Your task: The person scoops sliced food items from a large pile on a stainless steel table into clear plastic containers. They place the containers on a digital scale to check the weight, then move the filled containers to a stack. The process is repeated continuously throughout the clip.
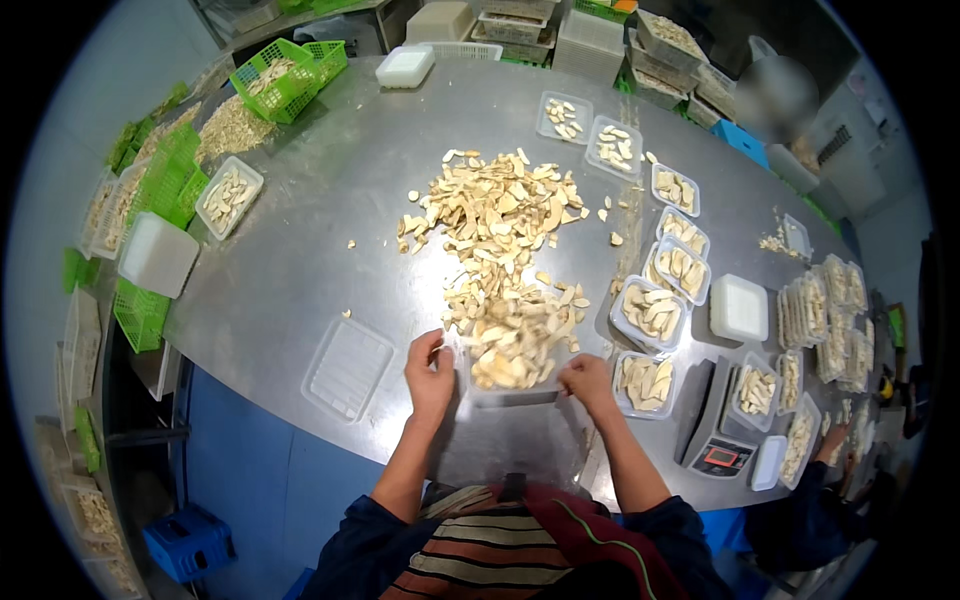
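Observation:
A large heap of pale dried slices [506,206], perhaps mushroom, lies on the steel table. At its near end a clear plastic tray [517,397] holds more slices, some blurred by motion. My left hand [431,375] is just left of this tray, fingers curled and apart, with nothing visible in it. My right hand [587,379] is at the tray's right edge, its thumb and fingers bent together; whether they pinch the rim or a slice cannot be told. A bare clear tray [349,370] lies to the left. Right of my right hand stands a filled tray [645,385].
Filled trays [649,311] line the right side, near a stack of white trays [739,307] and a digital scale [720,454] bearing a filled tray. Green baskets [277,79] stand at the left edge. A co-worker's arm [831,444] reaches in at the far right.

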A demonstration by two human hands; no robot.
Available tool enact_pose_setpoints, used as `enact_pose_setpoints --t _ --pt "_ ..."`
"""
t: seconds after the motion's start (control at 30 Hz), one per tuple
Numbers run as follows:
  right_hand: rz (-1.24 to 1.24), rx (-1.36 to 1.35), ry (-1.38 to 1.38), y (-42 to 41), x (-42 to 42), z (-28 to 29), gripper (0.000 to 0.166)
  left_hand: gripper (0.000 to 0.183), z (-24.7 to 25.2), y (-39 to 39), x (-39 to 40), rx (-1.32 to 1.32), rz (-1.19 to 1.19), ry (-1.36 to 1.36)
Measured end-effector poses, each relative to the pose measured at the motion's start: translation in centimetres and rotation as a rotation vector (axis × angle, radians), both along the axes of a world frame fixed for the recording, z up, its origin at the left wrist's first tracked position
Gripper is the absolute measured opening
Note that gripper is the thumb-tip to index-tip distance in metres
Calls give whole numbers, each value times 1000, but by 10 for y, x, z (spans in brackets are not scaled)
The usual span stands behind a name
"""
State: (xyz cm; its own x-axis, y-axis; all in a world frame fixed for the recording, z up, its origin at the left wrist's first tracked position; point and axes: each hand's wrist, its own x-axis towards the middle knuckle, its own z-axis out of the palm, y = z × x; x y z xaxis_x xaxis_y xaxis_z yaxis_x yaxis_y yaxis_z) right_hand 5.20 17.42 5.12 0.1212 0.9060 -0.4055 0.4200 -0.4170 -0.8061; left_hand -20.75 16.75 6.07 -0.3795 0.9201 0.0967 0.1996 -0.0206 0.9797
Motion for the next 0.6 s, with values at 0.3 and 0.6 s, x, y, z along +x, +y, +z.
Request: enact_pose_setpoints --t 0.3,0.6 --pt "-72 104 11 10 16 54 10 19 -7 -14 -2 -60 80 39" --pt "-149 161 167 5 10 53 10 36 49 26 42 246 -202 522"
